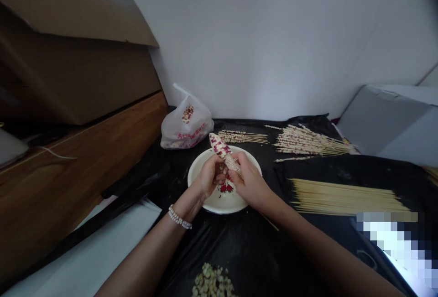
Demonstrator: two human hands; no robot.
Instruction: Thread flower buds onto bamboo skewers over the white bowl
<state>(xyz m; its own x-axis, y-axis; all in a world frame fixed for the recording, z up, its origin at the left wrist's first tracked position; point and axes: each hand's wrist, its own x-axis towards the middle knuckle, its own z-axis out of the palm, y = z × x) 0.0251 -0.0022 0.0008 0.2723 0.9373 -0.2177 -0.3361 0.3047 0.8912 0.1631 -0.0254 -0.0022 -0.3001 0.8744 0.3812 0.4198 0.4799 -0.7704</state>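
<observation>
A corn cob with white and purple kernels is held tilted above a white bowl. Its lower part looks stripped of kernels. My right hand is closed round that lower part, thumb along it. My left hand, below a beaded bracelet, is curled against the cob's near side; its fingertips are partly hidden. Red printed flowers show on the bowl's bottom. One thin stick pokes out from under my right forearm.
Loose kernels lie in a heap near me on black plastic sheeting. Behind the bowl are a plastic bag and kernel-threaded skewers. More threaded skewers and bare skewers lie right. A cardboard box stands left.
</observation>
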